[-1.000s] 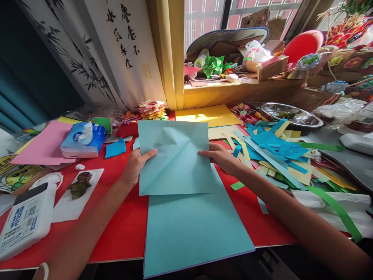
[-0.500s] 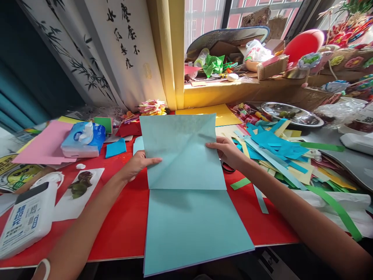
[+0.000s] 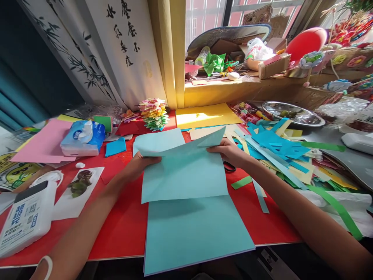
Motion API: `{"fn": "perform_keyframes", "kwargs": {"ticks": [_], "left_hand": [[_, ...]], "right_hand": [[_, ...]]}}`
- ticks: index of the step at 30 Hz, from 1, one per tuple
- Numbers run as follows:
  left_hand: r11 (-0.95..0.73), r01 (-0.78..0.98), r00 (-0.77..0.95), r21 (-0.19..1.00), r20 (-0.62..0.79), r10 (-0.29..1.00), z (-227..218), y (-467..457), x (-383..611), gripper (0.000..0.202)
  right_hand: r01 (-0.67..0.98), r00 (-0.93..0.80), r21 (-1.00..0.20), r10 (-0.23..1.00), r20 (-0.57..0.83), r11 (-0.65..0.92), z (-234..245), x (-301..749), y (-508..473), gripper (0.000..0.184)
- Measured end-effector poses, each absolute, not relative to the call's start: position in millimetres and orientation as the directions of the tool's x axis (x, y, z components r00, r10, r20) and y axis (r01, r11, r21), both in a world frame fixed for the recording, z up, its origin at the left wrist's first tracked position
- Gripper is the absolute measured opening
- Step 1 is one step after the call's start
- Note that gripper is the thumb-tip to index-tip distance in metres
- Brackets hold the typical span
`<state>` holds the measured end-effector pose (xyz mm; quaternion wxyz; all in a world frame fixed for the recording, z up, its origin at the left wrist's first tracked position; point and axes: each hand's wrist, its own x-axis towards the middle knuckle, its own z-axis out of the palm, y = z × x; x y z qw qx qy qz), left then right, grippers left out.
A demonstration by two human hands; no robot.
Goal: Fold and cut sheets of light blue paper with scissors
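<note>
The pale blue sheet (image 3: 186, 177) is held over the blue stack (image 3: 195, 233), its top edge just dropped leftward into a slant, baring more blue paper (image 3: 159, 139) behind; I judge it's still being handled. My left hand (image 3: 141, 162) and right hand (image 3: 231, 152) pinch its sides; beyond, the paper cluster (image 3: 153, 114) shows.

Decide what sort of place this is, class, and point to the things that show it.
Probably a craft table by a window at home: paper strips lie heaped on the right, a colourful folded-paper stack stands at the back, and a tissue pack sits on the left.
</note>
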<state>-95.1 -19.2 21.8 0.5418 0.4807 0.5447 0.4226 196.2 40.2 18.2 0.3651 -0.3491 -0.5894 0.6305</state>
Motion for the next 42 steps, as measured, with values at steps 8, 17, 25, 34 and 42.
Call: {"fn": "perform_keyframes", "kwargs": {"ticks": [8,17,25,34,42], "left_hand": [[0.019,0.119,0.174,0.993,-0.04,0.984,29.5,-19.7,-106.0,0.006],[-0.435,0.17,-0.051,0.884,0.449,0.892,24.5,-21.7,-85.8,0.017],[-0.753,0.419,0.49,0.508,0.572,0.658,29.5,-41.5,-78.8,0.036],[-0.794,0.388,0.71,0.467,0.398,0.581,31.4,-49.5,-66.1,0.029],[-0.525,0.252,0.704,0.813,0.218,0.676,61.8,-65.6,-52.0,0.058]], "right_hand": [[-0.067,-0.582,-0.997,0.813,0.0,-0.048,17.4,197.6,40.1,0.014],[-0.547,-0.495,-0.805,0.865,0.088,-0.231,18.6,166.2,22.3,0.034],[-0.572,-0.199,-0.793,0.973,-0.114,-0.209,8.6,163.2,22.1,0.019],[-0.462,-0.193,-0.879,0.981,-0.031,-0.119,19.1,173.1,26.7,0.009],[-0.319,-0.36,-0.936,0.932,-0.025,-0.148,24.3,173.2,19.0,0.019]]}}
